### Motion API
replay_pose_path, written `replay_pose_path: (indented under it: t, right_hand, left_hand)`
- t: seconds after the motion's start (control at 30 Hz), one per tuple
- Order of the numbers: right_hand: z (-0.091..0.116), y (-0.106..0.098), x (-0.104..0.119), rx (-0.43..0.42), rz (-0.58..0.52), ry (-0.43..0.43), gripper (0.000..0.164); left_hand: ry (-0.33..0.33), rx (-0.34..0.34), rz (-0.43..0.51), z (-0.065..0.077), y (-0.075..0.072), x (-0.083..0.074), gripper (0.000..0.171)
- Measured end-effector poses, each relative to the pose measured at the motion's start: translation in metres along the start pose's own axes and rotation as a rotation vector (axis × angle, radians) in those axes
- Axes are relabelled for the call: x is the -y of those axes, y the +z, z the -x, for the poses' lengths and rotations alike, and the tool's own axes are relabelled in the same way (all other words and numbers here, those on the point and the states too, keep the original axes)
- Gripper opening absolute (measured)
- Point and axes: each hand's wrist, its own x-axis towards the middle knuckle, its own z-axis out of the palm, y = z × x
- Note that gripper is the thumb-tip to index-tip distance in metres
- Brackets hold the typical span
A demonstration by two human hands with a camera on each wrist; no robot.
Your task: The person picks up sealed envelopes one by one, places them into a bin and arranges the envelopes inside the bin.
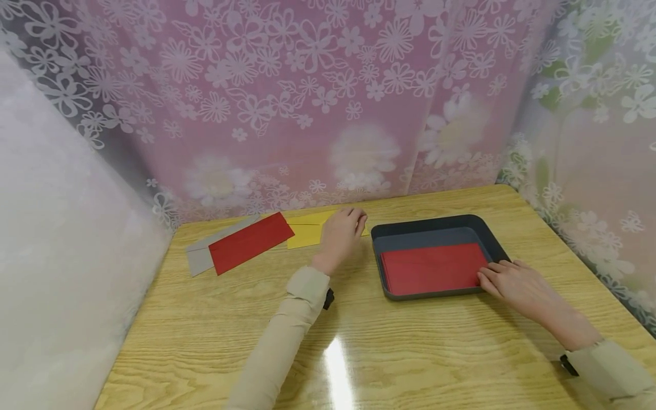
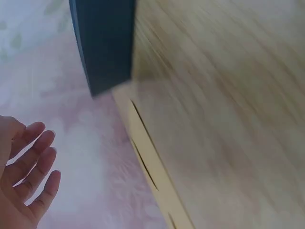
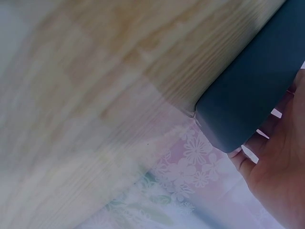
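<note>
My left hand (image 1: 340,233) hovers over the right part of a yellow envelope (image 1: 303,234), its fingers loosely bent and nothing between them in the left wrist view. A red envelope (image 1: 251,244) lies across a grey envelope (image 1: 199,262) to the left of the yellow one. The dark tray (image 1: 425,241) holds a stack of red envelopes (image 1: 435,269) against its front side. With my right hand (image 1: 520,286) I hold the tray by its right front rim; the right wrist view shows fingers along the outside of the tray wall (image 3: 243,86).
Everything lies on a wood-grain table (image 1: 215,341). A flowered pink cloth (image 1: 287,114) hangs behind the table's back edge, another flowered cloth (image 1: 599,188) on the right, and a whitish panel (image 1: 66,228) on the left.
</note>
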Motion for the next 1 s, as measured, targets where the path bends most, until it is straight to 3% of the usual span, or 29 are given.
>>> replay_pose_path:
  t: [0.3, 0.47, 0.6, 0.67, 0.83, 1.0]
  right_hand:
    - [0.002, 0.001, -0.001, -0.036, 0.013, -0.037, 0.022]
    - [0.003, 0.003, -0.001, -0.085, 0.008, -0.052, 0.068]
    - [0.002, 0.002, -0.001, -0.086, -0.024, -0.021, 0.049]
    - [0.002, 0.002, -0.001, -0.08, -0.019, -0.023, 0.046]
    - [0.002, 0.003, -0.002, -0.091, 0.004, -0.053, 0.072]
    - [0.002, 0.004, -0.003, -0.103, 0.02, -0.079, 0.08]
  left_hand:
    - [-0.197, 0.2, -0.041, 0.022, -0.004, 0.048, 0.024]
    - [-0.245, 0.306, -0.06, 0.037, -0.009, 0.07, 0.031]
    - [-0.294, 0.412, -0.039, 0.05, -0.017, 0.085, 0.039]
    - [-0.316, 0.471, -0.014, 0.055, -0.021, 0.091, 0.043]
    - [-0.35, 0.589, 0.037, 0.065, -0.028, 0.101, 0.05]
    - [-0.36, 0.629, 0.037, 0.071, -0.033, 0.103, 0.051]
